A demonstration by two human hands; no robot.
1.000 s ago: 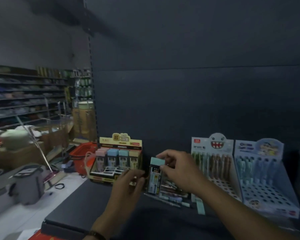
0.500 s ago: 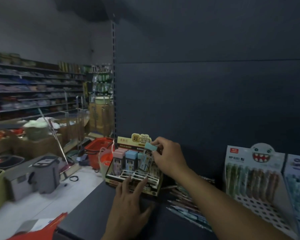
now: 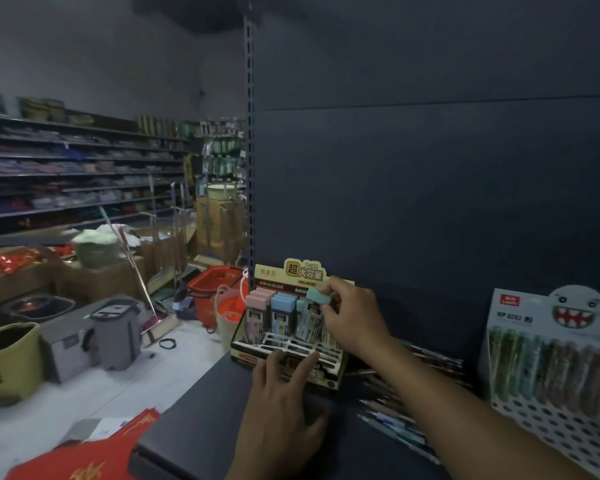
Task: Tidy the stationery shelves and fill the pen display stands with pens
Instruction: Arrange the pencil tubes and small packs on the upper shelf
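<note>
The teal-capped pack (image 3: 311, 312) is leaning tilted in the display box (image 3: 250, 355) near the shelf's (image 3: 201, 420) back left corner, its cap being pinched by the right hand (image 3: 352, 322). The left hand (image 3: 284, 407), fingers spread straight, is touching the box's front. Loose pens (image 3: 395, 420) are lying between the box and the monster-face pen stand (image 3: 551, 358) at the right edge.

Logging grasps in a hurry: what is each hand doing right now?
Left hand: open, fingers resting on the display box front.
Right hand: pinching a teal-topped pack.
</note>
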